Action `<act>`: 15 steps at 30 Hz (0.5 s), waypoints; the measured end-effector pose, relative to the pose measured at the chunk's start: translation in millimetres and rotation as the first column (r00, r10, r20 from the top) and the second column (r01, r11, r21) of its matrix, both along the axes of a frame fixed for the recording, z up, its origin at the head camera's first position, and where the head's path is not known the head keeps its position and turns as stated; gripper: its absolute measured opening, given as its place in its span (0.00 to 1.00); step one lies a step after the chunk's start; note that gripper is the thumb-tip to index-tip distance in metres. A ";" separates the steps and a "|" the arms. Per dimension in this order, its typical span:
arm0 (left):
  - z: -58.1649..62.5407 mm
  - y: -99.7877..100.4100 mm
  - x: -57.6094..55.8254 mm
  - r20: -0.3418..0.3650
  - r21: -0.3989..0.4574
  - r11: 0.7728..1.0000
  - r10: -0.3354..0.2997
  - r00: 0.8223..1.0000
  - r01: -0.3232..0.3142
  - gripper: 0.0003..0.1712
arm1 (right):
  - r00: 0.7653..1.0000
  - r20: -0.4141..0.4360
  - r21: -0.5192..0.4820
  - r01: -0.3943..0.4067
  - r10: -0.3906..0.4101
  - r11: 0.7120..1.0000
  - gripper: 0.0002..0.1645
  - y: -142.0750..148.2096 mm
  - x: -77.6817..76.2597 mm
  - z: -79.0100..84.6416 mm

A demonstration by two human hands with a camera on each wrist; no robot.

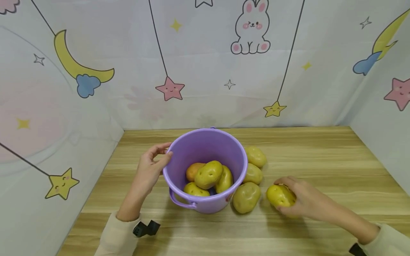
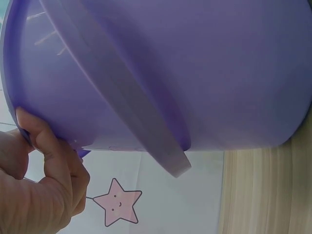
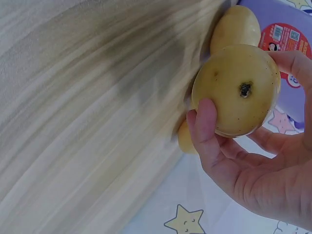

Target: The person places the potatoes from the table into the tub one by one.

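Observation:
A purple bucket [image 1: 205, 206] stands on the wooden table, with several potatoes [image 1: 209, 175] and one more orange, rounded item [image 1: 193, 172] inside. My left hand [image 1: 150, 167] grips the bucket's rim at its left side, thumb on the inner face and fingers outside. In the left wrist view the bucket's handle [image 2: 122, 92] hangs down along its wall. To the right of the bucket, my right hand [image 1: 304, 199] holds a yellow potato [image 1: 280, 195] between thumb and fingers. The right wrist view shows this potato [image 3: 239, 92] with a dark spot on its end.
Three potatoes lie in a row against the bucket's right side, the nearest a greenish potato [image 1: 246, 197]. A white cloth backdrop [image 1: 205, 71] printed with stars, moons and a rabbit rises behind the table [image 1: 320, 160] and along both sides.

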State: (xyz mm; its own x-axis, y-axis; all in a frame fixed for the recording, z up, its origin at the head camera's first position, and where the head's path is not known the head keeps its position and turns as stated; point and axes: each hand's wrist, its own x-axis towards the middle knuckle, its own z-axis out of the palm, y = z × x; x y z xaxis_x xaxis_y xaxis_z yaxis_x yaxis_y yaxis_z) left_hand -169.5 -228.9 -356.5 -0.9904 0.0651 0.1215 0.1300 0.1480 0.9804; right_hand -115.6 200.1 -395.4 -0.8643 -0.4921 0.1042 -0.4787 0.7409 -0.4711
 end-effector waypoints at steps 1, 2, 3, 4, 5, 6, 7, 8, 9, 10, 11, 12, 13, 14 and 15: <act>0.0 0.1 0.0 0.000 0.001 1.000 -0.001 1.000 0.001 0.20 | 1.000 0.006 -0.004 0.005 -0.005 1.000 0.37 1.1 -0.5 1.4; 0.1 0.2 0.0 -0.001 0.002 1.000 -0.001 1.000 0.001 0.20 | 1.000 0.006 -0.007 0.006 -0.006 1.000 0.38 2.4 -0.9 3.0; 0.0 0.3 0.0 -0.001 0.003 1.000 -0.002 1.000 0.002 0.20 | 1.000 0.005 -0.013 0.005 -0.005 1.000 0.38 3.7 -1.4 4.4; 0.0 0.4 0.0 -0.001 0.004 1.000 -0.002 1.000 0.002 0.20 | 1.000 0.002 -0.017 0.003 -0.003 1.000 0.38 4.9 -1.7 5.7; -0.1 0.4 0.2 -0.001 0.003 1.000 -0.002 1.000 0.002 0.20 | 1.000 -0.004 -0.020 0.005 -0.005 1.000 0.38 6.1 -2.0 7.0; -0.3 0.4 0.3 -0.001 0.003 1.000 -0.002 1.000 0.002 0.20 | 1.000 -0.010 -0.021 0.000 0.000 1.000 0.38 7.3 -2.5 7.9; -0.5 0.4 0.5 0.000 0.003 1.000 -0.003 1.000 0.003 0.20 | 1.000 -0.012 -0.023 0.001 -0.002 1.000 0.38 8.4 -2.8 8.9; -0.3 0.3 0.4 -0.001 0.003 1.000 -0.004 1.000 0.004 0.20 | 1.000 -0.013 -0.025 0.006 -0.006 1.000 0.37 9.3 -2.9 9.9; -0.1 0.3 0.3 -0.001 0.004 1.000 -0.006 1.000 0.006 0.20 | 1.000 -0.018 -0.025 0.009 -0.009 1.000 0.37 10.0 -3.1 10.7; 0.1 0.3 0.2 -0.002 0.004 1.000 -0.006 1.000 0.006 0.20 | 1.000 -0.021 -0.024 0.013 -0.014 1.000 0.38 10.7 -3.6 11.2; 0.0 0.2 0.4 -0.002 0.004 1.000 -0.007 1.000 0.007 0.20 | 1.000 -0.024 -0.024 0.017 -0.018 1.000 0.38 11.3 -3.8 11.8; 0.0 0.2 0.5 -0.002 0.005 1.000 -0.006 1.000 0.006 0.20 | 0.999 -0.026 -0.025 0.020 -0.020 1.000 0.38 11.8 -4.1 12.2; 0.0 0.2 0.4 -0.002 0.006 1.000 -0.006 1.000 0.006 0.20 | 0.999 -0.030 -0.025 0.024 -0.025 0.999 0.38 12.3 -4.2 12.9; 0.0 0.2 0.5 -0.002 0.007 1.000 -0.005 1.000 0.005 0.20 | 0.999 -0.036 -0.023 0.027 -0.028 0.999 0.37 12.8 -4.3 13.6; 0.0 0.2 0.5 -0.001 0.006 1.000 -0.004 1.000 0.004 0.20 | 0.999 -0.042 -0.022 0.029 -0.029 0.999 0.37 13.2 -4.6 14.2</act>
